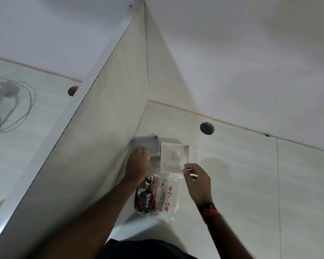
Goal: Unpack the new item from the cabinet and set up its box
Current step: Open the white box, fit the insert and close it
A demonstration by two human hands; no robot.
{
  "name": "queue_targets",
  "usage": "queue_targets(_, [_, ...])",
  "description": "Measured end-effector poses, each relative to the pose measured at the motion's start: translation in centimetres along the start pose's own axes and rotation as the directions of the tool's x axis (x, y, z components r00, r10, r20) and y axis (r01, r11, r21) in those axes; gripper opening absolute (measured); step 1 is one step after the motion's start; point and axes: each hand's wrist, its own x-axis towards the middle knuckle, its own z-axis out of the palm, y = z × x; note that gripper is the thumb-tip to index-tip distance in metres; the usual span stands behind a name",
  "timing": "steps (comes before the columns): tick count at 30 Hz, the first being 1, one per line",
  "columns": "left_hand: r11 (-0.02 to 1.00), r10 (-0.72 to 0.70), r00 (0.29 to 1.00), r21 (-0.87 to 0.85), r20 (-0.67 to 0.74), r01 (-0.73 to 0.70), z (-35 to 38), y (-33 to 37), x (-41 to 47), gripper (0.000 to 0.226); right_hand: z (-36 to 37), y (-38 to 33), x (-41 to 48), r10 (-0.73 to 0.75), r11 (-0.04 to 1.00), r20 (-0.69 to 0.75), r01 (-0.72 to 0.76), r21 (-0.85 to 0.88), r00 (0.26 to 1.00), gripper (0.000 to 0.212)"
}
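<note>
Head view. Plastic bag [158, 198] nearest, loose on shelf [241, 174], between both wrists; sleeve could sweep it off. Right hand [197, 181] pinches near corner of open white box [174, 157]; light grip, tipping risk. Left hand [137, 163] blurred, grip unclear, on grey tray [148, 144] against side panel [108, 128].

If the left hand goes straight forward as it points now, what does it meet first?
Probably the grey box half: the left hand already reaches its near edge. Beyond it is the cabinet corner; depth is unclear.
</note>
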Motion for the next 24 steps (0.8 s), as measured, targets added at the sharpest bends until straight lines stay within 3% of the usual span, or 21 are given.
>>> queue_targets(4, [0.970, -0.151, 0.971, -0.217, -0.186, 0.109, -3.9, 2.2, 0.0, 0.005, 0.1, -0.9, 1.3, 0.070, 0.986, -0.028, -0.065, 0.150, 0.997, 0.009])
queue_targets(7, [0.847, -0.341, 0.926, -0.481, -0.163, 0.227, -7.3, 4.7, -0.1, 0.015, 0.9, -1.9, 2.6, 0.103, 0.965, 0.012, -0.103, 0.242, 0.995, 0.013])
queue_targets(10, [0.635, -0.486, 0.872, -0.705, -0.048, 0.315, -8.7, 6.4, 0.3, 0.023, 1.6, -3.0, 3.6, 0.157, 0.927, 0.067, -0.171, 0.333, 0.985, 0.025])
queue_targets(12, [0.473, -0.538, 0.838, -0.787, 0.097, 0.395, -8.3, 7.0, 0.9, 0.025, 1.7, -3.7, 3.8, 0.117, 0.935, 0.037, -0.123, 0.334, 0.992, 0.020])
queue_targets(14, [0.398, -0.554, 0.809, -0.791, 0.196, 0.464, -7.2, 7.5, 1.1, 0.029, 1.4, -3.9, 3.9, 0.080, 0.950, -0.024, -0.069, 0.304, 0.996, 0.012])
queue_targets(16, [0.445, -0.535, 0.823, -0.764, 0.191, 0.467, -6.1, 7.8, 1.0, 0.033, 0.9, -3.5, 4.1, 0.109, 0.962, -0.090, -0.082, 0.261, 0.990, 0.011])
queue_targets(19, [0.621, -0.415, 0.888, -0.652, 0.197, 0.434, -4.2, 7.7, 1.2, 0.036, 0.4, -2.2, 4.6, 0.175, 0.978, -0.167, -0.152, 0.143, 0.970, 0.017])
queue_targets(24, [0.732, -0.389, 0.868, -0.469, 0.307, 0.494, -2.3, 8.1, 1.7, 0.025, 0.2, -0.9, 4.8, 0.220, 0.975, -0.216, -0.222, 0.017, 0.951, 0.015])
